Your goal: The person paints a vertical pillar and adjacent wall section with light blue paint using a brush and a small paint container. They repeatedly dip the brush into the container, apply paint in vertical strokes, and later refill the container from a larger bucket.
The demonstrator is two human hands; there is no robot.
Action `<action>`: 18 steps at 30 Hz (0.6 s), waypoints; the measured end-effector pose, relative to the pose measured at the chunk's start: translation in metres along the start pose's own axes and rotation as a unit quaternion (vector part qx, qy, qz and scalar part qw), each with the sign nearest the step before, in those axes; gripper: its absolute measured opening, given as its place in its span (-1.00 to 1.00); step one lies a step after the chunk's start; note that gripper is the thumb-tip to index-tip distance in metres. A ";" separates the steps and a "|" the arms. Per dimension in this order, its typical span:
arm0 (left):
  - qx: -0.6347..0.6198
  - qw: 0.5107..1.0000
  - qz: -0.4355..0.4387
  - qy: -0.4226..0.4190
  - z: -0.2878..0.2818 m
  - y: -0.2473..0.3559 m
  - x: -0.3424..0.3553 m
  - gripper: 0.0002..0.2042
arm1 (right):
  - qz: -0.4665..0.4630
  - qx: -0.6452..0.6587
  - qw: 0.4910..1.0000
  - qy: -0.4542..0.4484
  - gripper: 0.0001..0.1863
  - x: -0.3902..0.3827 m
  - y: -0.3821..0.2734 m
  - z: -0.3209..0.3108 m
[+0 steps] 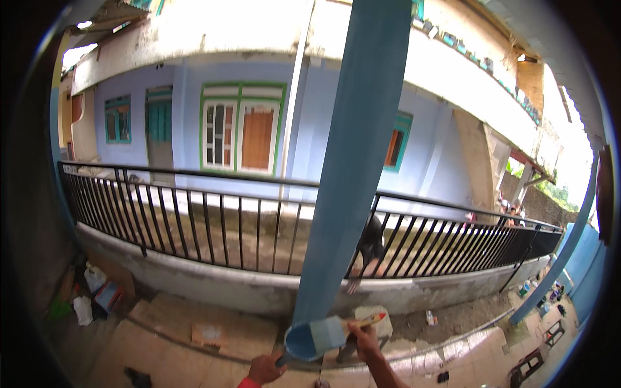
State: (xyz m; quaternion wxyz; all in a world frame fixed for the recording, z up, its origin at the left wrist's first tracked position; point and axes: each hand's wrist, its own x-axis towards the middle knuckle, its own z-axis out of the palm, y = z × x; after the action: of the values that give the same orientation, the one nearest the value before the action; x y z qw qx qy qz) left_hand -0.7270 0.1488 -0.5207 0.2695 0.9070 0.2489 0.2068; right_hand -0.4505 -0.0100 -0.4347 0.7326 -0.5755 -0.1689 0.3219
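Observation:
My left hand (pixel 265 367) at the bottom centre grips the dark handle of a round container (pixel 301 344) of blue paint. My right hand (pixel 364 343), just right of it, is closed on the pale wooden handle of a wide paintbrush (pixel 359 321) with a red tip; its broad head is over the container. Behind them rises a teal-blue column (pixel 352 116), whose foot is partly hidden by the container and brush.
A black railing (pixel 174 213) on a low wall runs behind the column, with a person (pixel 370 246) in dark clothing partly hidden there. People (pixel 512 213) are farther right. Bags (pixel 94 278) lie at left, a pale stool (pixel 375 326) beside the column, black stools (pixel 527 368) at lower right.

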 end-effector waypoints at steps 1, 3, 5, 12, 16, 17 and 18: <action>-0.028 0.999 -0.017 -0.020 -0.005 0.008 0.003 -0.69 | -0.027 -0.009 0.999 0.027 -0.71 -0.004 -0.001 -0.002; -0.062 0.998 -0.022 -0.009 -0.008 0.008 0.003 -0.69 | -0.051 -0.013 0.998 0.045 -0.73 -0.006 -0.002 0.000; -0.106 0.994 -0.035 0.016 -0.011 0.005 0.000 -0.67 | -0.033 0.018 0.999 0.035 -0.75 -0.009 -0.008 0.016; -0.299 0.940 -0.156 -0.051 0.000 0.034 0.000 -0.62 | -0.051 0.002 0.998 0.026 -0.73 -0.031 -0.004 0.023; -0.267 0.957 -0.116 0.010 0.006 0.045 -0.006 -0.67 | -0.035 0.027 0.999 0.028 -0.73 -0.045 0.013 0.020; -0.262 0.955 -0.137 -0.007 0.004 0.051 -0.007 -0.68 | -0.031 0.032 0.998 0.036 -0.73 -0.050 0.017 0.018; -0.258 0.953 -0.154 -0.022 0.003 0.054 -0.010 -0.68 | -0.030 0.037 0.998 0.043 -0.73 -0.056 0.019 0.019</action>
State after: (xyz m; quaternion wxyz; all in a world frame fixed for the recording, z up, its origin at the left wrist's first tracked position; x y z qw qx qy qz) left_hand -0.7143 0.1024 -0.4935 0.5286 0.7615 0.3174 0.1998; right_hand -0.5082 -0.0308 -0.4411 0.7693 -0.5561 -0.1423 0.2805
